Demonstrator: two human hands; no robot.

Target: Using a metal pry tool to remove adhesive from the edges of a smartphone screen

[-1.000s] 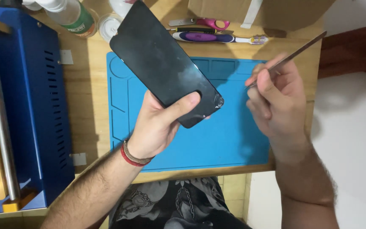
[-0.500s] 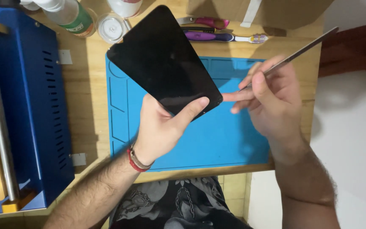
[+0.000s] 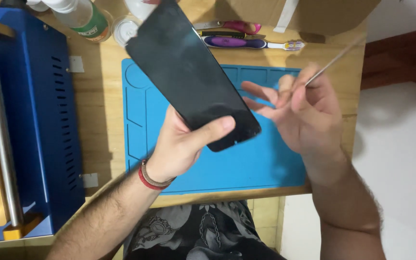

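I see my left hand (image 3: 184,144) pinching the near end of the flat black glass phone panel (image 3: 191,74), long axis running far-left above the blue silicone mat (image 3: 246,168), while my right hand (image 3: 299,113), fingers spread, holds a thin metal pry tool (image 3: 335,60) just right.

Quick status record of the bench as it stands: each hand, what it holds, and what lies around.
left hand: left hand grips the black phone screen at its lower end, thumb across the glass
screen pose: tilted, lifted above the blue work mat
right hand: right hand holds a thin metal tool, fingers spread, apart from the screen
surface: wooden table
left of mat: blue machine
far edge: purple-handled tools, bottle with green label, cardboard box
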